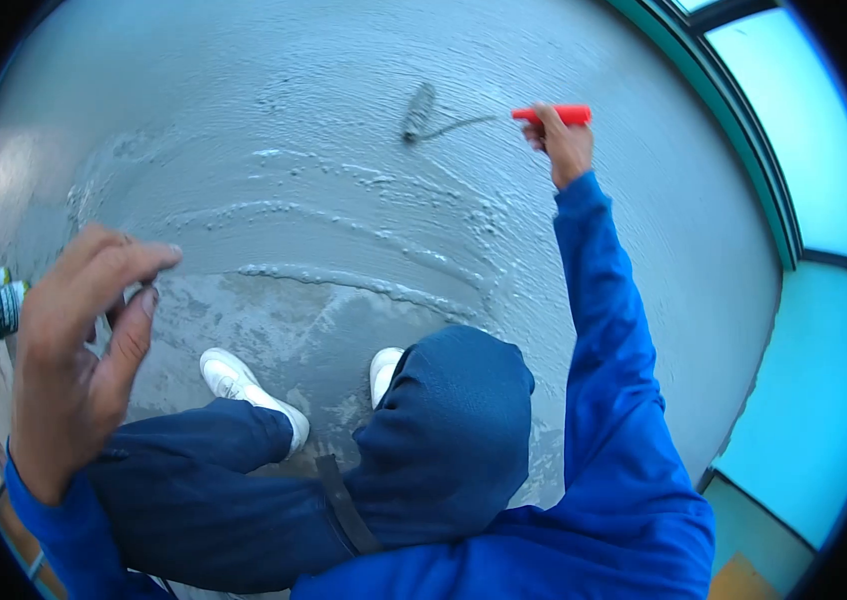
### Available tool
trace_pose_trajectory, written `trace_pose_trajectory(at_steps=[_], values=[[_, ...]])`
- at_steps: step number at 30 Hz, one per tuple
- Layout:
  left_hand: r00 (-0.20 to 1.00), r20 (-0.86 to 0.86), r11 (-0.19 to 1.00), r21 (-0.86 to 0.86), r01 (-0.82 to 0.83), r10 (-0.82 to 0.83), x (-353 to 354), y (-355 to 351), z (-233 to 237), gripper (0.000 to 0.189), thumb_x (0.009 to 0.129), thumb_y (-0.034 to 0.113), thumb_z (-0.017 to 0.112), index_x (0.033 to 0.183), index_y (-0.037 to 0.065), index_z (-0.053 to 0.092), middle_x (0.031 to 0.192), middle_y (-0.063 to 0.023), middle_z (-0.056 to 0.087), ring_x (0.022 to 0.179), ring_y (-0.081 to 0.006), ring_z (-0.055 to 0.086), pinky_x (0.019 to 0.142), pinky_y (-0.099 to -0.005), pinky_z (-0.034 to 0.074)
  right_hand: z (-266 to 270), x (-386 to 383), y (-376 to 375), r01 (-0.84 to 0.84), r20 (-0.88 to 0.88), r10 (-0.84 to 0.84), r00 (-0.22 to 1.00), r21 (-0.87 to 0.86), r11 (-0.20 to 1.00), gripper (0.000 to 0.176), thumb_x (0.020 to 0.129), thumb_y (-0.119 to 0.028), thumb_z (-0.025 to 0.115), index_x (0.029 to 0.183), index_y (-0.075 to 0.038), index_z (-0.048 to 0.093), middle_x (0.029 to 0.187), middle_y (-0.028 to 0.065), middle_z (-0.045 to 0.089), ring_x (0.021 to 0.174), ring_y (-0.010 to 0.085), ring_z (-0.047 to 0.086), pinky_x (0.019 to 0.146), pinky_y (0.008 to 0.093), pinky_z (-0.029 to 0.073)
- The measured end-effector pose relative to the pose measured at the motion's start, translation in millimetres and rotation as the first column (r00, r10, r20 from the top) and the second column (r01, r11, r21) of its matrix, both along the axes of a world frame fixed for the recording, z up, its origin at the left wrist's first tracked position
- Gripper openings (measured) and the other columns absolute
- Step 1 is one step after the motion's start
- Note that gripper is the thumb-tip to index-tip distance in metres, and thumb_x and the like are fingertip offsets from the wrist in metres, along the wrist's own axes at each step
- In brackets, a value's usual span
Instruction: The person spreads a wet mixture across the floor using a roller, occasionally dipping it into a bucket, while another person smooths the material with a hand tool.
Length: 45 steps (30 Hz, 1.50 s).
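Observation:
A paint roller with a red handle (pixel 576 115) is in my right hand (pixel 562 140), its fingers wrapped round the grip. The grey-coated roller head (pixel 420 112) rests on the wet grey coating (pixel 344 130) spread over the floor. Ridges and small bubbles mark the coating's near edge. My left hand (pixel 89 330) is raised at the left, empty, with thumb and index finger apart and the other fingers curled.
My white shoes (pixel 254 395) stand on the rougher bare floor (pixel 274 315) below the coating's edge. Dark cans or containers (pixel 6 305) are at the far left. A green-framed window (pixel 794 120) and turquoise panels (pixel 804 390) border the right side.

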<state>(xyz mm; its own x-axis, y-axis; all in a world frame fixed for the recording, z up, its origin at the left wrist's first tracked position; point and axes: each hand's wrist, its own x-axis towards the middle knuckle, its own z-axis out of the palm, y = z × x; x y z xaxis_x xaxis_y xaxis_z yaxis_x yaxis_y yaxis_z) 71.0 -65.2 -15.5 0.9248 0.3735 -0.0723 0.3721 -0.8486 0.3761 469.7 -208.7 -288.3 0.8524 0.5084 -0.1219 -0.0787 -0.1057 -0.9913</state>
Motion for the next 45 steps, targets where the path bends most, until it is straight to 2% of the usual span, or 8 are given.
trace_pose_trajectory(at_steps=[5, 10, 15, 20, 26, 36, 40, 45], values=[[0.987, 0.141, 0.997, 0.036, 0.068, -0.072, 37, 17, -14, 0.019, 0.085, -0.002, 0.053, 0.102, 0.000, 0.062, 0.083, -0.0076, 0.056, 0.065, -0.0120, 0.048, 0.054, -0.0239, 0.036, -1, 3, -187, 0.188, -0.041, -0.192, 0.980, -0.086, 0.978, 0.028, 0.084, -0.026, 0.065, 0.082, 0.001, 0.065, 0.068, 0.0086, 0.062, 0.055, 0.0120, 0.054, 0.048, 0.0240, 0.040], [0.993, 0.085, 0.995, 0.066, 0.081, -0.086, 59, 34, -25, 0.019, 0.088, 0.005, 0.053, 0.105, 0.002, 0.062, 0.085, -0.0037, 0.057, 0.062, -0.0081, 0.040, 0.055, -0.0219, 0.033, 8, 2, -358, 0.313, -0.014, -0.320, 0.947, -0.170, 0.934, 0.030, 0.085, -0.028, 0.063, 0.094, 0.001, 0.063, 0.072, 0.0080, 0.063, 0.058, 0.0109, 0.056, 0.049, 0.0221, 0.040], [0.996, 0.073, 0.993, 0.107, 0.051, -0.059, 70, 65, -42, 0.021, 0.088, 0.006, 0.053, 0.107, 0.001, 0.061, 0.088, -0.0032, 0.056, 0.064, -0.0086, 0.039, 0.057, -0.0226, 0.034, 2, -1, -447, 0.345, -0.110, -0.358, 0.927, -0.121, 0.931, 0.032, 0.086, -0.027, 0.061, 0.102, 0.001, 0.060, 0.077, 0.0093, 0.063, 0.066, 0.0130, 0.057, 0.057, 0.0239, 0.042], [1.000, -0.010, 0.981, 0.193, -0.009, 0.011, 51, 119, -61, 0.020, 0.087, 0.004, 0.052, 0.104, -0.001, 0.060, 0.087, -0.0059, 0.056, 0.062, -0.0107, 0.039, 0.058, -0.0247, 0.037, -33, 4, -383, 0.231, -0.211, -0.229, 0.950, -0.015, 0.973, 0.034, 0.086, -0.028, 0.062, 0.103, 0.001, 0.060, 0.079, 0.0096, 0.064, 0.067, 0.0140, 0.058, 0.058, 0.0250, 0.043], [0.983, -0.082, 0.969, 0.198, -0.146, 0.165, -46, 159, -95, 0.017, 0.084, 0.000, 0.051, 0.099, -0.001, 0.059, 0.089, -0.0086, 0.057, 0.065, -0.0155, 0.048, 0.060, -0.0265, 0.040, -49, -25, -182, -0.038, -0.257, 0.052, 0.965, 0.059, 0.998, 0.034, 0.085, -0.029, 0.065, 0.101, 0.001, 0.062, 0.078, 0.0111, 0.065, 0.064, 0.0144, 0.060, 0.057, 0.0246, 0.047], [0.944, -0.108, 0.941, 0.169, -0.292, 0.312, -148, 138, -114, 0.018, 0.082, 0.003, 0.053, 0.098, 0.000, 0.061, 0.085, -0.0107, 0.056, 0.066, -0.0200, 0.049, 0.064, -0.0309, 0.042, -76, -179, 127, -0.211, -0.328, 0.300, 0.896, 0.280, 0.936, 0.027, 0.085, -0.026, 0.066, 0.091, 0.000, 0.067, 0.077, 0.0103, 0.068, 0.063, 0.0151, 0.064, 0.055, 0.0241, 0.049], [0.953, -0.095, 0.944, 0.200, -0.264, 0.287, -162, 150, -128, 0.018, 0.081, 0.004, 0.054, 0.097, 0.000, 0.061, 0.086, -0.0112, 0.056, 0.069, -0.0211, 0.051, 0.066, -0.0320, 0.043, -61, -204, 149, -0.148, -0.401, 0.236, 0.885, 0.237, 0.960, 0.023, 0.084, -0.022, 0.066, 0.089, 0.000, 0.066, 0.076, 0.0115, 0.067, 0.062, 0.0160, 0.064, 0.055, 0.0252, 0.051], [0.925, -0.197, 0.943, 0.142, -0.301, 0.325, -126, 132, -130, 0.017, 0.080, 0.004, 0.054, 0.095, 0.000, 0.061, 0.086, -0.0139, 0.057, 0.077, -0.0260, 0.055, 0.070, -0.0347, 0.044, -61, -177, 43, -0.041, -0.378, 0.118, 0.918, 0.206, 0.978, 0.021, 0.084, -0.018, 0.065, 0.087, 0.003, 0.066, 0.071, 0.0110, 0.066, 0.057, 0.0156, 0.061, 0.053, 0.0265, 0.050]])
